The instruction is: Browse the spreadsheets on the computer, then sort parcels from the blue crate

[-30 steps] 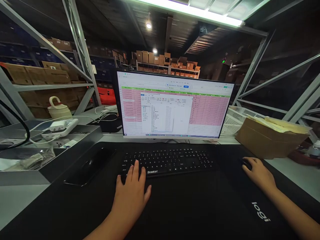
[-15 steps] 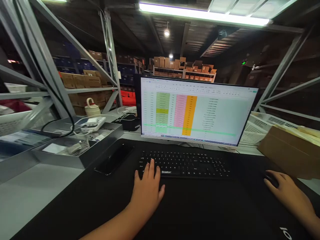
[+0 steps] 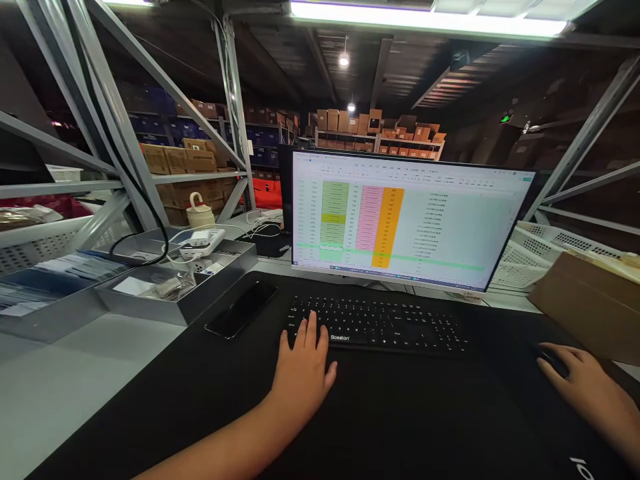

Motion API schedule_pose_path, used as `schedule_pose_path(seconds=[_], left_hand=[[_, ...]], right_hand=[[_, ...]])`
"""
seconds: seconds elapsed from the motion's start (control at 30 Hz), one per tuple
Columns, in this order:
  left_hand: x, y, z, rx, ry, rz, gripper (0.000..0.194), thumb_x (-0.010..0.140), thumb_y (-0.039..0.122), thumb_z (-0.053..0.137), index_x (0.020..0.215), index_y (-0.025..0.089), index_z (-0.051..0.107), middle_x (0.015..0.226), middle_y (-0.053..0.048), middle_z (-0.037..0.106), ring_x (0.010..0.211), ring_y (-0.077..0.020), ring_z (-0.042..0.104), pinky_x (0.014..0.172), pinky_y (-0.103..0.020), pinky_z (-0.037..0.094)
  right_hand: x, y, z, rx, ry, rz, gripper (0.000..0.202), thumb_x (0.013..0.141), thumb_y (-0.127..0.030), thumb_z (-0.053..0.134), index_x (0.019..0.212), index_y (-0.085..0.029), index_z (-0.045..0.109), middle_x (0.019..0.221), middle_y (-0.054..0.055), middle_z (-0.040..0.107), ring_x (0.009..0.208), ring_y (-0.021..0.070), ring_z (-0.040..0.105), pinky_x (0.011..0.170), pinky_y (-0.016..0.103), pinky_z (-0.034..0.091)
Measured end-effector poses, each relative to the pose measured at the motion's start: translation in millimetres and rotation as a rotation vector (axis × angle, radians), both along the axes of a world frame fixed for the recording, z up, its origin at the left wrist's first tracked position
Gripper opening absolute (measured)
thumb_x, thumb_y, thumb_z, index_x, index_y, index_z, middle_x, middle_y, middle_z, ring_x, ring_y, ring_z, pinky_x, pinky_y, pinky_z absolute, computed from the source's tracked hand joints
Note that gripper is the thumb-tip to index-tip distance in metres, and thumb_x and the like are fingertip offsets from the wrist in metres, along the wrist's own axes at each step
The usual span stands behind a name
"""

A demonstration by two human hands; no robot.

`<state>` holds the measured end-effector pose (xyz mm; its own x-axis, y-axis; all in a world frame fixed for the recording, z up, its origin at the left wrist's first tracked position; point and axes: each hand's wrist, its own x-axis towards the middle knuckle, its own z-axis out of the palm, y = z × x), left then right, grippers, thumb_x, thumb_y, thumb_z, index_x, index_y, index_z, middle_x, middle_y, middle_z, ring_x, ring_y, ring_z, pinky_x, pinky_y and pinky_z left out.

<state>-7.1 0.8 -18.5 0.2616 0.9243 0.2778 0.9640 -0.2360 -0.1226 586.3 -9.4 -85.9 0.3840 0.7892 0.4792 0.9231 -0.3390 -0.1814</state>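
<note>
My left hand [image 3: 305, 360] lies with fingers spread over the left end of a black keyboard [image 3: 385, 323], its fingertips on or just above the keys. On the right, my right hand [image 3: 585, 380] is curved around a black computer mouse [image 3: 554, 362] on the desk mat [image 3: 410, 413]. Behind the keyboard stands a monitor [image 3: 440, 220] showing a spreadsheet with green, pink and orange columns. One light green row crosses the sheet near its bottom. A dark phone [image 3: 241, 309] lies flat on the mat to the left of the keyboard.
Grey open trays [image 3: 150, 300] hold small packets and a white power strip [image 3: 203, 241] at the left. A cream lidded container [image 3: 200, 215] stands behind them. At the right are a cardboard box [image 3: 590, 307] and white baskets [image 3: 530, 253]. Metal rack posts frame both sides.
The whole view has shifted slightly, so everything appears a little further right. Both hands keep their places on the keyboard and mouse. The sheet looks the same.
</note>
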Motion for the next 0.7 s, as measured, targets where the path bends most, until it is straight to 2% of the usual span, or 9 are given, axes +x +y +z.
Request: schedule_pose_path(seconds=[0.1,0.3,0.47,0.7], left_hand=[[-0.2,-0.5,2.3,0.001,0.002,0.003,0.058,0.094,0.039,0.043,0.146,0.014,0.045,0.162,-0.021,0.02,0.144,-0.0379,0.036,0.113,-0.065,0.032],[1.2,0.4,7.8,-0.039,0.015,0.026,0.059,0.094,0.039,0.044,0.146,0.014,0.045,0.162,-0.022,0.021,0.145,-0.0362,0.034,0.111,-0.063,0.035],[1.0,1.2,8.8,-0.065,-0.001,0.032,0.06,0.093,0.041,0.045,0.147,0.015,0.043,0.162,-0.024,0.021,0.145,-0.0363,0.034,0.11,-0.061,0.036],[1.0,2.5,7.5,-0.099,-0.081,0.053,0.065,0.092,0.041,0.048,0.151,0.015,0.036,0.165,-0.024,0.004,0.146,-0.0388,0.03,0.112,-0.062,0.032]], right_hand=[[-7.6,-4.2,6.3,-0.046,-0.001,0.04,0.054,0.086,-0.061,0.035,0.122,-0.028,0.059,0.123,0.012,0.06,0.125,0.0304,0.057,0.104,0.041,0.044],[-13.3,-6.4,11.8,-0.057,-0.004,0.004,0.066,0.084,-0.065,0.032,0.13,-0.024,0.055,0.123,0.013,0.058,0.124,0.031,0.055,0.103,0.043,0.044],[-17.7,-9.4,14.6,-0.088,-0.04,-0.026,0.066,0.087,-0.062,0.031,0.136,-0.021,0.05,0.127,0.014,0.056,0.125,0.0291,0.054,0.107,0.039,0.04],[-24.3,-12.0,22.1,-0.117,-0.062,-0.032,0.065,0.088,-0.058,0.035,0.137,-0.018,0.048,0.128,0.017,0.057,0.126,0.0308,0.05,0.106,0.04,0.038]])
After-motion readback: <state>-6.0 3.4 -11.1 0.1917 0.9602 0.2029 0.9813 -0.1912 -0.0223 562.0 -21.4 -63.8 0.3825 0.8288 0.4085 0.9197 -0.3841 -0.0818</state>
